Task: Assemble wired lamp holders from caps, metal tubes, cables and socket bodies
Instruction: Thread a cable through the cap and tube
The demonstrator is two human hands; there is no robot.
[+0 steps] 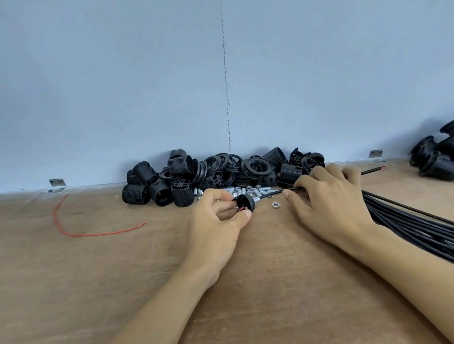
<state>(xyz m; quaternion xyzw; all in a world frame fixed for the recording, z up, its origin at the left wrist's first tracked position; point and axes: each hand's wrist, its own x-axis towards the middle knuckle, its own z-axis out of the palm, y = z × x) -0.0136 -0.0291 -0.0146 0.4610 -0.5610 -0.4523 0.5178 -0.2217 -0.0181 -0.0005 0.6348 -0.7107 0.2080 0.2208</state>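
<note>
Both of your hands are busy. Your left hand [213, 226] pinches a black cap [242, 201] with a metal tube [256, 196] stuck in it, just in front of the pile of socket bodies [183, 180]. Your right hand [330, 207] pinches a black cable [293, 191] that runs into the tube. Red wire tips [240, 210] peek out past the cap. You look to be threading. Next, push more cable through gently, then pick a socket body.
</note>
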